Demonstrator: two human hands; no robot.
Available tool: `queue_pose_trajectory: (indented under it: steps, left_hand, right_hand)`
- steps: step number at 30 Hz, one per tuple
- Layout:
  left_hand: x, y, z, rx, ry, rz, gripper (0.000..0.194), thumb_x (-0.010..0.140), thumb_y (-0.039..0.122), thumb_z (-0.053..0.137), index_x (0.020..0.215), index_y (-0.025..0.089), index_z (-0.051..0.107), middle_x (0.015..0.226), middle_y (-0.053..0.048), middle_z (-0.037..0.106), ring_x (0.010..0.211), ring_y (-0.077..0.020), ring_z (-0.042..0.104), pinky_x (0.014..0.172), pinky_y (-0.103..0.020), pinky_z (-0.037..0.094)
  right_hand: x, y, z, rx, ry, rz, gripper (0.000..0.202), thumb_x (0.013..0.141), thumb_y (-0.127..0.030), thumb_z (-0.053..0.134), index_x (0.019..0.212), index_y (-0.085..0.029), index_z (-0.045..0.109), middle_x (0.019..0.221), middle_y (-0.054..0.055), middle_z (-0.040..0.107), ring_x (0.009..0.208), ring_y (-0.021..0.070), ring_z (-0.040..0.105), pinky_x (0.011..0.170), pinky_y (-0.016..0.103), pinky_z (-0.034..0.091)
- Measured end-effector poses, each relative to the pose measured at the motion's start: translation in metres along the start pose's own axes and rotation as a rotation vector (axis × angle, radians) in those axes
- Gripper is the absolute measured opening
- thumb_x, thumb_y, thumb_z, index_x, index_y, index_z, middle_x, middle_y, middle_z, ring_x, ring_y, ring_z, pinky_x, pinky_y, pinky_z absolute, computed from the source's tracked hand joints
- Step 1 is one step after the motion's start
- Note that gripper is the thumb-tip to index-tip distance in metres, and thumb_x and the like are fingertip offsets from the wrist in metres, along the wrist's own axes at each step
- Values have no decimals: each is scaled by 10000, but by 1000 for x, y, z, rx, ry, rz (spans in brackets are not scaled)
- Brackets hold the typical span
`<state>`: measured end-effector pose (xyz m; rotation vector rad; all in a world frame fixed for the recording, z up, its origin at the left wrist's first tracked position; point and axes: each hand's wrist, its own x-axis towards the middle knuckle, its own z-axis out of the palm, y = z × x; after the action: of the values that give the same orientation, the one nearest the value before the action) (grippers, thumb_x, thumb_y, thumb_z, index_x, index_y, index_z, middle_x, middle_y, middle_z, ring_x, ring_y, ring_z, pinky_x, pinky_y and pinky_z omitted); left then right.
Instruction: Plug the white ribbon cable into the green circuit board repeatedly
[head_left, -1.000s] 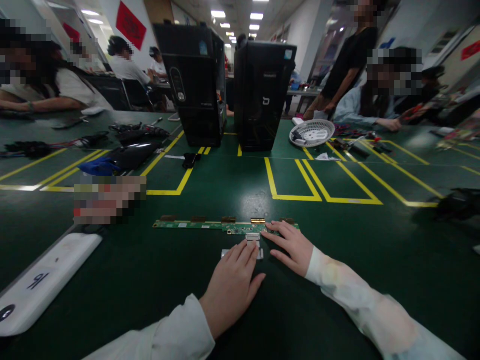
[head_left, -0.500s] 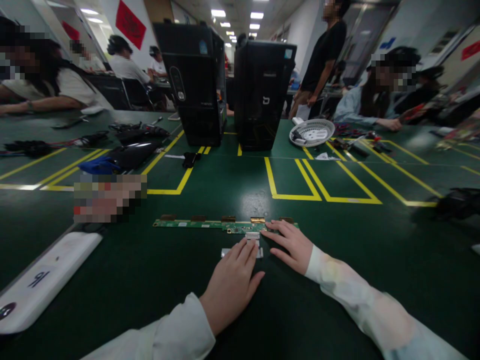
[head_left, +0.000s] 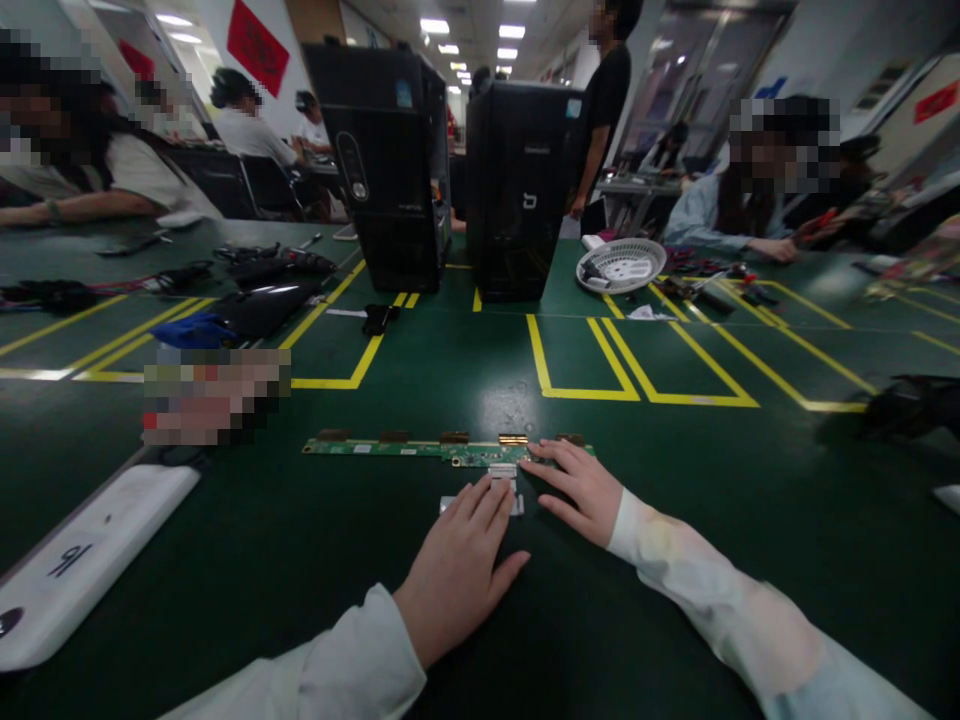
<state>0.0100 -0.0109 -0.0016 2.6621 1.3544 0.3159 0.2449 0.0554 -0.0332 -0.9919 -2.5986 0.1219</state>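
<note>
The left grip lay flat, fingertips on a pale strip; the right grip, fingers spread, touched the circuit board. The board crossed the green worktop; beyond stood two black computer towers.

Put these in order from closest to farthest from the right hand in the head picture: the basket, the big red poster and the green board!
Going out from the right hand:
1. Green board: closest, with its right end under the fingers.
2. Basket: farther ahead, a little to the right.
3. Big red poster: farthest, way back on the left.
</note>
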Motion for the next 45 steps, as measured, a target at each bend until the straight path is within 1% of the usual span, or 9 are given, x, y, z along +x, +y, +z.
queue_pose_trajectory:
  steps: [7, 11, 15, 19, 22, 28, 32, 36, 45]
  left_hand:
    - [-1, 0, 0, -15, -19, 8, 577, 919, 452, 479, 1380, 107, 435, 1446, -152, 471, 1352, -298, 408, 1088, -505, 380]
    - [-1, 0, 1, -34, -22, 15, 594, 927, 454, 461, 1389, 84, 414, 1454, -166, 456, 1369, -306, 380, 1093, -522, 368]
    - [-1, 0, 3, -38, -1, 11, 589, 928, 463, 456, 1400, 115, 406, 1458, -155, 454, 1373, -302, 373, 1093, -519, 368]
    - [-2, 0, 5, -41, -15, 10, 607, 930, 477, 443, 1404, 100, 400, 1471, -166, 433, 1382, -312, 355, 1094, -532, 362]
    - [-3, -1, 7, -53, 8, 13, 603, 931, 478, 442, 1412, 119, 393, 1473, -158, 433, 1391, -304, 342, 1100, -531, 354]
    - [-3, -1, 7, -66, 10, 8, 608, 928, 486, 445, 1413, 124, 392, 1468, -154, 442, 1383, -303, 355, 1099, -528, 358]
    - [-2, 0, 5, -57, 4, 3, 596, 928, 473, 454, 1406, 121, 402, 1459, -151, 455, 1382, -299, 358, 1099, -519, 360]
    - [-1, 0, 4, -58, 23, 11, 584, 921, 453, 478, 1406, 138, 402, 1451, -154, 464, 1374, -299, 373, 1099, -528, 353]
    - [0, 0, 6, -43, 0, -1, 598, 929, 468, 453, 1403, 108, 400, 1467, -155, 443, 1383, -297, 357, 1111, -509, 340]
  right_hand:
    - [0, 0, 0, 1, 1, -6, 462, 970, -413, 385, 1350, -187, 518, 1375, 142, 500, 1297, 264, 424, 1079, 501, 367]
    - [0, -1, -1, 5, 5, -1, 466, 976, -419, 369, 1348, -183, 521, 1368, 141, 506, 1294, 268, 423, 1072, 507, 374]
    - [0, -1, -1, 12, 4, 1, 468, 974, -419, 366, 1352, -189, 520, 1363, 147, 509, 1301, 271, 417, 1058, 513, 390]
    - [0, -1, -1, 11, 2, 8, 468, 972, -420, 372, 1356, -197, 517, 1366, 141, 508, 1299, 273, 419, 1063, 518, 383]
    - [0, -1, -1, 4, 0, 9, 466, 970, -419, 380, 1355, -196, 518, 1368, 135, 509, 1301, 271, 416, 1066, 511, 382]
    - [0, -1, -1, -1, -1, 11, 458, 965, -407, 393, 1360, -207, 512, 1370, 133, 507, 1305, 266, 415, 1066, 503, 383]
    - [1, -2, -2, -4, -4, 10, 463, 967, -414, 385, 1350, -192, 523, 1370, 140, 507, 1303, 273, 415, 1065, 513, 380]
    - [1, -2, -3, -6, -9, 7, 464, 966, -411, 388, 1355, -196, 518, 1372, 142, 507, 1300, 270, 422, 1062, 517, 384]
    - [1, -2, -2, 5, 1, 10, 466, 951, -421, 421, 1352, -204, 519, 1369, 139, 510, 1299, 271, 425, 1061, 516, 384]
